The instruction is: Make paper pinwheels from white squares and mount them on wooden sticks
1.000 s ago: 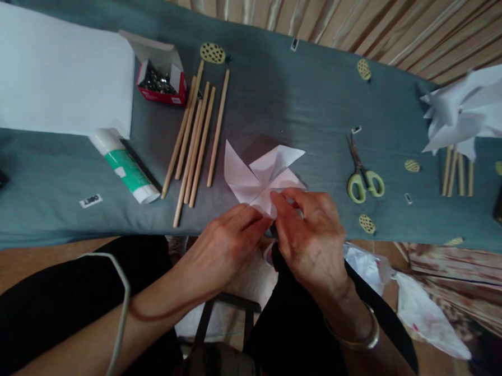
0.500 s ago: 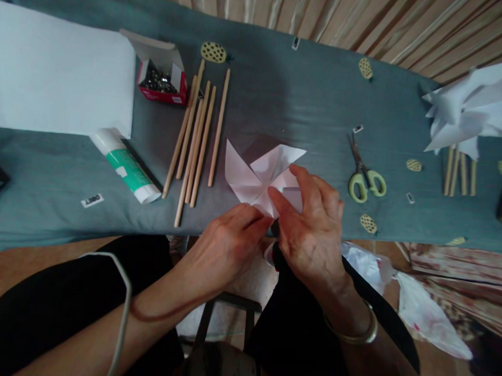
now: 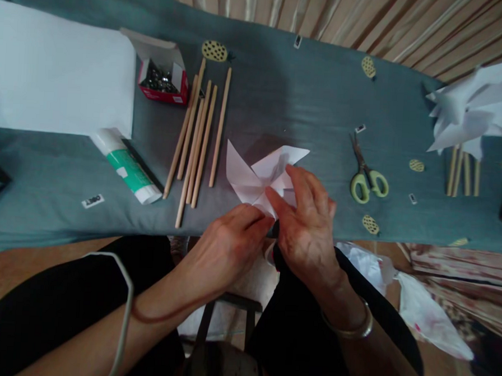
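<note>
I record my left hand (image 3: 230, 240) clamped on the near edge of the paper pinwheel (image 3: 242, 179), my right hand (image 3: 308, 227) spread over it.

Dim light casts a soft shadow beyond the paper pinwheel (image 3: 250, 190), the right edge blurry

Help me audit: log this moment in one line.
left hand: pinching paper pinwheel | right hand: open, touching it | scissors: lying right of it

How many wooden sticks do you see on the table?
10: six sticks beside the red box, four sticks protruding from folded white paper at right; others may be hidden.
</note>
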Demonstrator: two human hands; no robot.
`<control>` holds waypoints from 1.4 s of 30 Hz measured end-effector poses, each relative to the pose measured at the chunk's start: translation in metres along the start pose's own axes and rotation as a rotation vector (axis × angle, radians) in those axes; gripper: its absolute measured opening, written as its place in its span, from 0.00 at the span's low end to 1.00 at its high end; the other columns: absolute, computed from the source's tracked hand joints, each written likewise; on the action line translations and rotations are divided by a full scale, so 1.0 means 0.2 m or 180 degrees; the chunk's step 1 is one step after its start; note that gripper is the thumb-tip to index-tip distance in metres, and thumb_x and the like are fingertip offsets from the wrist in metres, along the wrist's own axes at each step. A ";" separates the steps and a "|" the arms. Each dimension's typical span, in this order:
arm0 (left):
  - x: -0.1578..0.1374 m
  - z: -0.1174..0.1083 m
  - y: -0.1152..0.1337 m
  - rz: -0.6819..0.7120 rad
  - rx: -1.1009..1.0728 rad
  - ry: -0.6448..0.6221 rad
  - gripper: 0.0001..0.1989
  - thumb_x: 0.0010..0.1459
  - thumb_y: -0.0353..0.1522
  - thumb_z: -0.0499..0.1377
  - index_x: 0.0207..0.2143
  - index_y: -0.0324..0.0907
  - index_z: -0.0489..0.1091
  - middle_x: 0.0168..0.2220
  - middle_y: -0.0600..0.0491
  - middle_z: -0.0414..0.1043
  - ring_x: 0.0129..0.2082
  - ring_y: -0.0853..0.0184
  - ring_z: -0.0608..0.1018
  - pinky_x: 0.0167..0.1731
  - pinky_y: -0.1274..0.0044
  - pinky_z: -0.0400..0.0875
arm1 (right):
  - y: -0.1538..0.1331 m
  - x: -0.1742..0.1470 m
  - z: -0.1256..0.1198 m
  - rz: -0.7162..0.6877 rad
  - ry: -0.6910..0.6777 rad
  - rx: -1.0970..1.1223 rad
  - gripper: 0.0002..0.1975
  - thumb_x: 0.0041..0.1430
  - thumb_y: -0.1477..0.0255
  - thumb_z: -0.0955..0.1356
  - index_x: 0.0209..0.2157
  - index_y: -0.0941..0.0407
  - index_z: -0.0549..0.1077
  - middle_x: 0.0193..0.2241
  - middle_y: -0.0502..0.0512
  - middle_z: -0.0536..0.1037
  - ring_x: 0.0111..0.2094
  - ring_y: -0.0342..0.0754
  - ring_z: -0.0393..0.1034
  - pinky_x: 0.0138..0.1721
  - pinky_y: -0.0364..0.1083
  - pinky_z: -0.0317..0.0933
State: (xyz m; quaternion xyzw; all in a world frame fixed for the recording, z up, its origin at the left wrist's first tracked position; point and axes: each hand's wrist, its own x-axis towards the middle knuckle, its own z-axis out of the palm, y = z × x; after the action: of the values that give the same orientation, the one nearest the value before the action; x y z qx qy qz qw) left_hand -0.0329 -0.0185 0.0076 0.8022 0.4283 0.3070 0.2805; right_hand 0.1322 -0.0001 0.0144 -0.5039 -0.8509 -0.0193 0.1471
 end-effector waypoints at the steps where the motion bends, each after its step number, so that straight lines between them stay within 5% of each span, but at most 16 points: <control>1: 0.00 0.00 0.00 -0.0018 -0.0025 -0.0001 0.08 0.62 0.24 0.53 0.40 0.36 0.71 0.38 0.47 0.74 0.38 0.66 0.76 0.38 0.74 0.75 | 0.00 0.00 0.00 -0.0021 -0.0001 0.0018 0.15 0.67 0.76 0.59 0.51 0.55 0.71 0.61 0.64 0.64 0.64 0.60 0.53 0.54 0.61 0.59; 9: -0.01 -0.01 0.00 0.0050 0.0036 0.0103 0.08 0.63 0.26 0.53 0.43 0.37 0.70 0.38 0.47 0.74 0.38 0.66 0.76 0.38 0.73 0.75 | 0.00 -0.02 0.03 -0.0080 0.0056 0.0137 0.16 0.67 0.78 0.58 0.53 0.54 0.68 0.61 0.63 0.64 0.66 0.58 0.50 0.54 0.59 0.60; 17: -0.01 -0.15 0.00 0.0108 0.0135 0.0384 0.11 0.62 0.25 0.55 0.46 0.38 0.70 0.36 0.50 0.74 0.36 0.68 0.76 0.36 0.76 0.73 | -0.01 -0.02 0.06 -0.0093 0.0230 0.0074 0.15 0.67 0.77 0.58 0.51 0.55 0.69 0.60 0.61 0.68 0.64 0.55 0.54 0.48 0.56 0.61; 27: 0.00 -0.26 -0.03 -0.0361 0.0443 0.0698 0.11 0.62 0.29 0.55 0.45 0.42 0.74 0.38 0.50 0.77 0.36 0.67 0.79 0.38 0.75 0.75 | 0.00 0.00 0.07 0.0007 0.0193 0.0271 0.18 0.66 0.80 0.58 0.51 0.53 0.71 0.58 0.57 0.70 0.64 0.53 0.55 0.51 0.55 0.60; 42: 0.08 -0.24 -0.04 -0.0454 0.0472 0.0846 0.11 0.62 0.29 0.55 0.44 0.41 0.75 0.37 0.52 0.77 0.35 0.68 0.78 0.37 0.77 0.73 | 0.01 -0.03 0.08 -0.0110 0.0087 0.0097 0.18 0.67 0.77 0.57 0.54 0.55 0.69 0.60 0.60 0.68 0.66 0.54 0.52 0.54 0.56 0.57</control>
State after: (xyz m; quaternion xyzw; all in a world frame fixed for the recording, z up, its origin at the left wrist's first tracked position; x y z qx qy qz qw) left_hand -0.0654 0.0076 0.0367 0.7406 0.5389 0.3573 0.1826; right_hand 0.1332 -0.0019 -0.0021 -0.4865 -0.8576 -0.0157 0.1661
